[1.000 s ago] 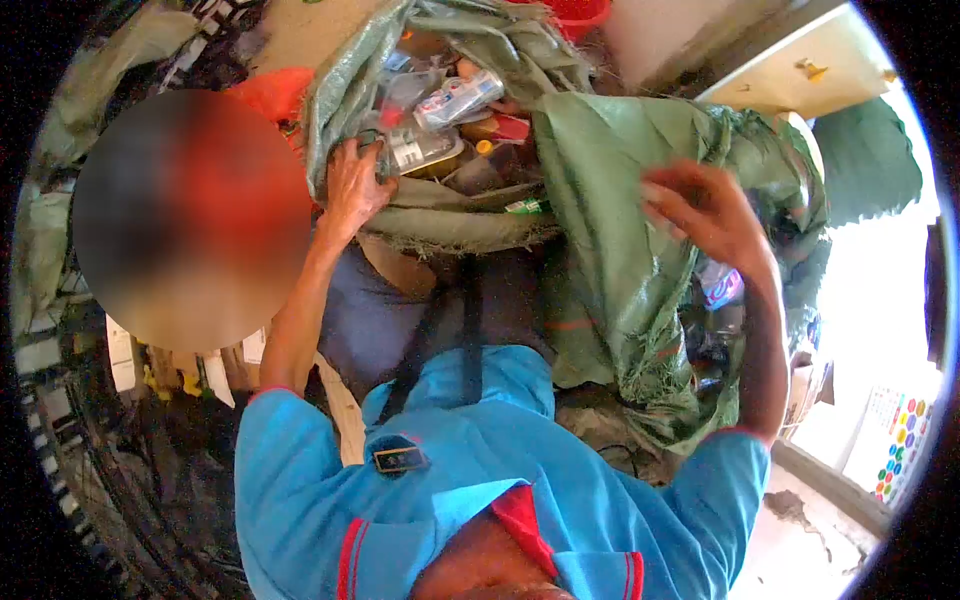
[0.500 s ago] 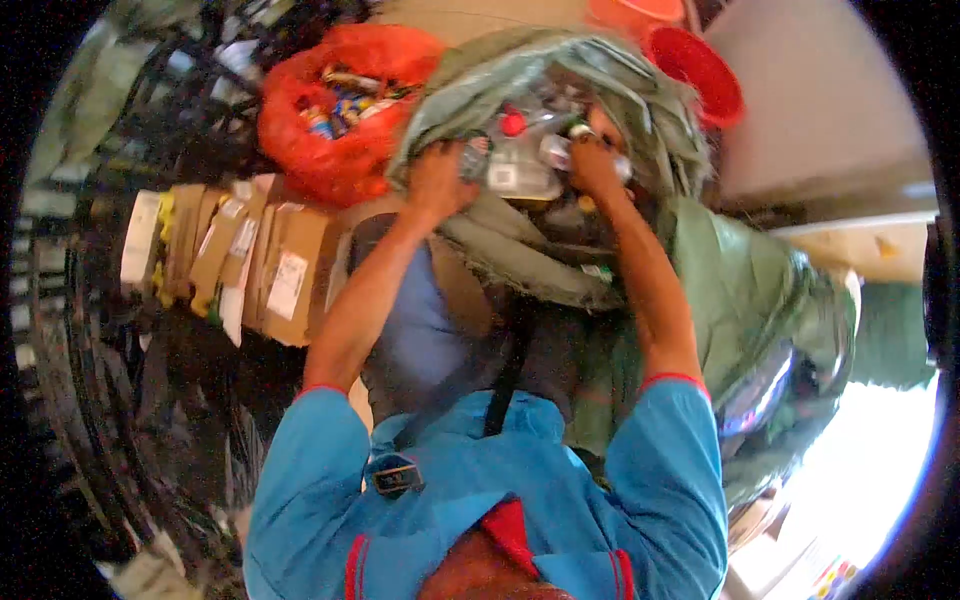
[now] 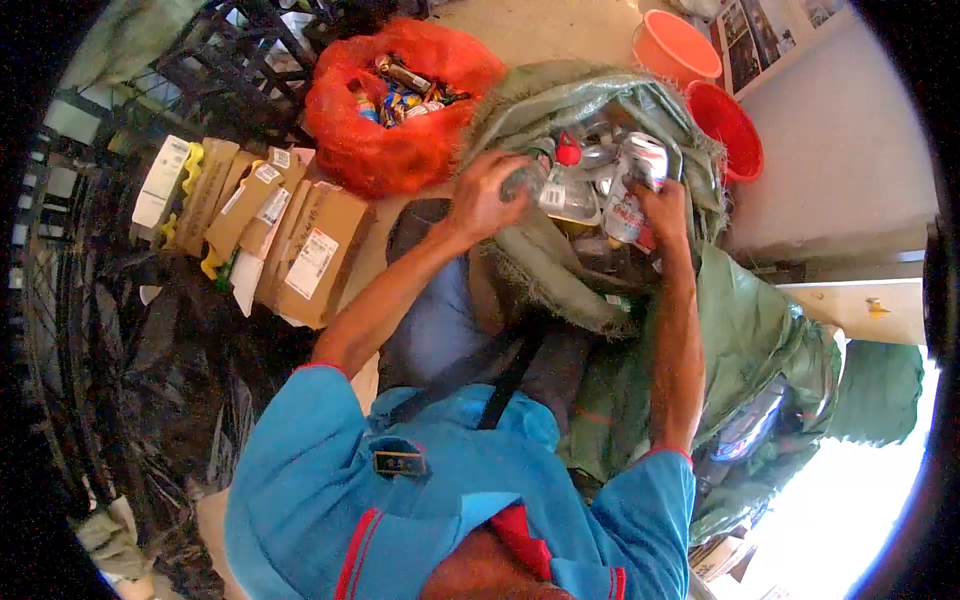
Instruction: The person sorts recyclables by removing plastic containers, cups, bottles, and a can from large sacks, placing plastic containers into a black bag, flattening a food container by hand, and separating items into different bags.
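A green woven sack (image 3: 600, 80) stands open in front of me, holding plastic bottles, containers and cans. At its left rim my left hand (image 3: 488, 200) is closed around a dark, see-through container (image 3: 524, 180), seemingly a plastic bottle. My right hand (image 3: 662, 212) is closed on a silver-and-red drink can (image 3: 646, 158) over the sack's right side. White-and-red printed metal (image 3: 623, 216) shows just below it; I cannot tell whether it is a second can. Between my hands lie a clear plastic tray (image 3: 572, 202) with a barcode label and a red-capped item (image 3: 568, 149).
Beyond my left hand sits a red bag (image 3: 400, 160) of wrappers and small packs. Flattened cardboard boxes (image 3: 318, 255) stand at the left, near black plastic sheeting (image 3: 190, 370). Two red basins (image 3: 725, 130) are behind the sack at right, beside a pale wall (image 3: 820, 150).
My right hand has come up and right, with the drink can now plainly visible in it. My left hand still grips the dark container at the sack's rim. The view has shifted.
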A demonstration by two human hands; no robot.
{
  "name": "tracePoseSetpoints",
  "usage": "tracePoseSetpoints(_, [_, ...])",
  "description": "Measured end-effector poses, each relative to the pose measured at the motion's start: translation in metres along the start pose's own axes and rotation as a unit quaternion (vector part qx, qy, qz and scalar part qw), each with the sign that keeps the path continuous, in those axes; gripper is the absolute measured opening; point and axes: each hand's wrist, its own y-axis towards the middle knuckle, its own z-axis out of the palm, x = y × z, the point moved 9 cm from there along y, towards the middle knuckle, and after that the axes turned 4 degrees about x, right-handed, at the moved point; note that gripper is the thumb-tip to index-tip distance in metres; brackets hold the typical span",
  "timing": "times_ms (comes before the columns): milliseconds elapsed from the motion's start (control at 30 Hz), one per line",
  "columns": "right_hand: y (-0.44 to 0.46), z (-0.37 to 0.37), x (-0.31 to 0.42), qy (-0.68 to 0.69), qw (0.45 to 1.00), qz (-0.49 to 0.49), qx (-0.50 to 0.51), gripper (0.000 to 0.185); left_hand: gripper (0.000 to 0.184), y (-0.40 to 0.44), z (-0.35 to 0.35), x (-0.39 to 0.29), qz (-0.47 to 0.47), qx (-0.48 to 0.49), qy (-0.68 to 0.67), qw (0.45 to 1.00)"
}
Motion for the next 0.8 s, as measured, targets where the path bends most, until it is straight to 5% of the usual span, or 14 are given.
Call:
tracePoseSetpoints(67, [-0.004, -0.005, 0.0, 0.156, 0.987, 0.009, -0.022, 0.028, 0.026, -0.002, -0.029, 0.046, -0.046, -0.062, -0.013, 0.997])
tracePoseSetpoints(100, [0.003, -0.008, -0.012, 0.203, 0.978, -0.003, -0.046, 0.032, 0.027, 0.0, -0.046, 0.079, -0.155, -0.056, -0.034, 0.986])
tracePoseSetpoints(167, [-0.012, -0.004, 0.034, 0.26, 0.965, -0.008, -0.025, 0.039, 0.035, 0.012, -0.085, 0.128, -0.135, -0.072, 0.153, 0.976])
tracePoseSetpoints(233, [-0.007, 0.009, 0.057, 0.337, 0.941, -0.026, -0.015, 0.037, 0.039, 0.003, -0.098, 0.182, -0.118, -0.065, 0.194, 0.972])
tracePoseSetpoints(333, [0.02, 0.039, 0.097, 0.288, 0.957, -0.014, -0.039, 0.044, 0.04, -0.01, -0.093, 0.216, -0.02, 0.033, 0.482, 0.875])
tracePoseSetpoints(367, [0.041, 0.052, 0.095, 0.241, 0.969, -0.018, -0.042, 0.047, 0.036, -0.03, -0.074, 0.272, -0.109, 0.192, 0.425, 0.878])
tracePoseSetpoints(433, [0.048, 0.079, 0.132, 0.224, 0.974, 0.04, -0.017, 0.051, 0.032, -0.047, -0.061, 0.294, -0.195, 0.343, 0.349, 0.85])
tracePoseSetpoints(500, [0.06, 0.108, 0.165, 0.244, 0.969, -0.009, 0.026, 0.055, 0.021, -0.069, -0.058, 0.268, -0.198, 0.455, 0.357, 0.791])
tracePoseSetpoints(533, [0.062, 0.123, 0.184, 0.271, 0.961, -0.039, 0.028, 0.056, 0.014, -0.061, -0.068, 0.235, -0.119, 0.412, 0.375, 0.822])
tracePoseSetpoints(667, [0.129, 0.213, 0.191, 0.258, 0.964, -0.028, 0.061, 0.056, 0.017, -0.081, -0.071, 0.242, -0.08, 0.413, 0.333, 0.844])
tracePoseSetpoints(700, [0.128, 0.224, 0.208, 0.224, 0.971, -0.083, -0.009, 0.058, 0.016, -0.085, -0.072, 0.259, -0.063, 0.333, 0.312, 0.888])
tracePoseSetpoints(800, [0.145, 0.3, 0.197, 0.038, 0.996, -0.02, 0.078, 0.053, 0.019, -0.077, -0.1, 0.246, -0.082, 0.265, 0.297, 0.914])
